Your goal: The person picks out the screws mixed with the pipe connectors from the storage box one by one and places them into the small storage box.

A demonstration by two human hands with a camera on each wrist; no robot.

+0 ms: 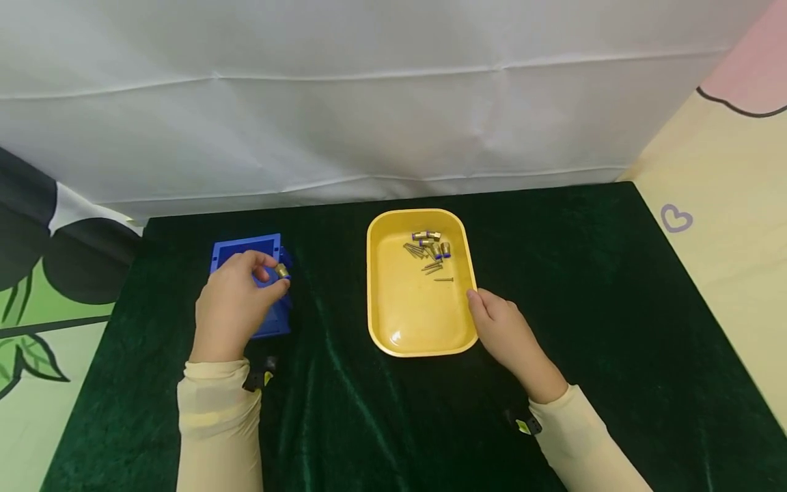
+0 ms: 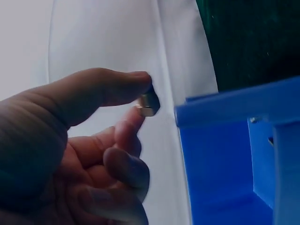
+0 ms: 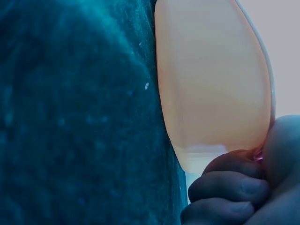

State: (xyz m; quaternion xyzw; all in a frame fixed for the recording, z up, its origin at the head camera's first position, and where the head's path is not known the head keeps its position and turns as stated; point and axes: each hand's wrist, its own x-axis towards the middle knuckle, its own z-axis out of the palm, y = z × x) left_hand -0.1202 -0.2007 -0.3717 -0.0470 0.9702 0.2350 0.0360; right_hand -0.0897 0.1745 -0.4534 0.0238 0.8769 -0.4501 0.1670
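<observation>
Between thumb and fingertips, my left hand (image 1: 232,301) pinches a small brass push-in fitting (image 1: 282,271) with a blue end. That hand is over a blue plastic box (image 1: 248,242), and it hides much of the box. The left wrist view shows the fitting (image 2: 149,102) beside the box's edge (image 2: 220,110). My right hand (image 1: 507,331) grips the right rim of a yellow tray (image 1: 399,321), thumb on top and fingers curled beneath. Several brass fittings (image 1: 445,250) and several screws (image 1: 433,265) lie in the tray's upper right part.
A dark green velvet cloth (image 1: 344,424) covers the table. Behind its far edge hangs a white curtain (image 1: 369,130). Patterned cloth panels (image 1: 725,225) stand at both sides.
</observation>
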